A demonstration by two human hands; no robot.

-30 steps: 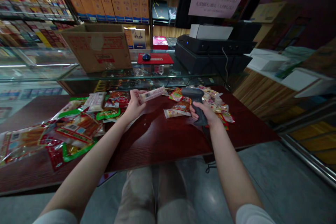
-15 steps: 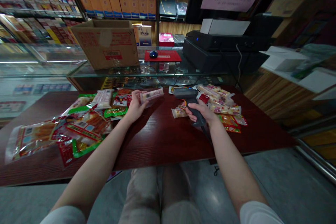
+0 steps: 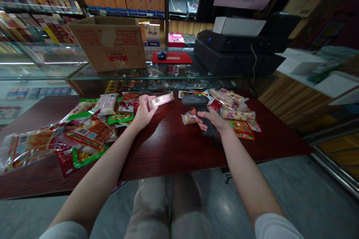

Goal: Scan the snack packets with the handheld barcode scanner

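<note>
Head view: L hand (image 3: 144, 113) has its fingers closed round one end of a small wrapped snack bar (image 3: 162, 99), w/ a barcode showing, held above the dark red surface (image 3: 168, 153). R hand (image 3: 211, 120) has its fingers wrapped round the grip of a grey handheld scanner (image 3: 198, 102), head pointing toward the bar, the two apart. Pile of snack packs (image 3: 89, 130) lies to the L of the L fingers; more wrapped bars (image 3: 237, 108) & an orange pkt (image 3: 241, 127) lie just beside the R fingers, on their R. Cardboard box (image 3: 112, 46) stands beyond the L fingers, on the glass counter (image 3: 126, 75).
</note>
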